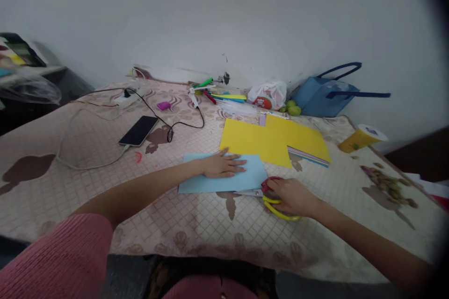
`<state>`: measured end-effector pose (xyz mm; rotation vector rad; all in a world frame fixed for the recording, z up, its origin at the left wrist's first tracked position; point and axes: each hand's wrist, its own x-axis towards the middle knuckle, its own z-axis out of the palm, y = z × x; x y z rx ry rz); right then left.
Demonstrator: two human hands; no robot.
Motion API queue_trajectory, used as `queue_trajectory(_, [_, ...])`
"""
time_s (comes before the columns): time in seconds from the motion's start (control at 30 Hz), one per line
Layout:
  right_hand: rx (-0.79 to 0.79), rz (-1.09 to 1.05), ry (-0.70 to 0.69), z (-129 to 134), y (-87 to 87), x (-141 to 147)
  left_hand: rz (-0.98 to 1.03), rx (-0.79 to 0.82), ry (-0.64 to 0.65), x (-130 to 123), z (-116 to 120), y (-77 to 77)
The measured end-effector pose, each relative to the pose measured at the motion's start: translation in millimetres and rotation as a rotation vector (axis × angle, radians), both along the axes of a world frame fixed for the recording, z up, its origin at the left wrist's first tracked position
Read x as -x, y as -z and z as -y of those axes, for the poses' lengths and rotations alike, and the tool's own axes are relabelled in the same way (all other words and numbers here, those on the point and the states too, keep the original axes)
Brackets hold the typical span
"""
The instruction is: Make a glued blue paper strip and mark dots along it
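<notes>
My left hand (223,164) lies flat with its fingers spread on a light blue sheet of paper (199,185). To its right, my right hand (293,197) is closed on the handles of a pair of scissors (277,211), one handle loop red and the other yellow. The metal blades point left along the near edge of the blue sheet. Just behind the sheet are yellow sheets of paper (250,138), with several coloured sheets showing under the right-hand one.
A phone (139,131) on a white cable lies at left. At the back are a purple object (163,105), a white plastic bag (268,95), green fruit (293,110) and a blue bag (321,98). A yellow canister (361,138) and peanut-like pieces (387,182) lie at right.
</notes>
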<state>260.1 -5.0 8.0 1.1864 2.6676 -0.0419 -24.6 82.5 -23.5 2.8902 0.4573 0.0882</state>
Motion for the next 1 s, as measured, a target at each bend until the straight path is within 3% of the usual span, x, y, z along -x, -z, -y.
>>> queue_trajectory(0.3, [0.019,-0.004,-0.021,-1,-6.7,14,0.034,-0.005,0.024,0,-1,2.7])
queue_trajectory(0.73, [0.024,0.03,-0.029,-4,-0.8,13,0.055,-0.019,0.027,0,-4,7.7])
queue_trajectory(1.0, [0.015,-0.002,-0.036,-3,-3.0,27,0.034,-0.008,0.014,0,-3,6.2])
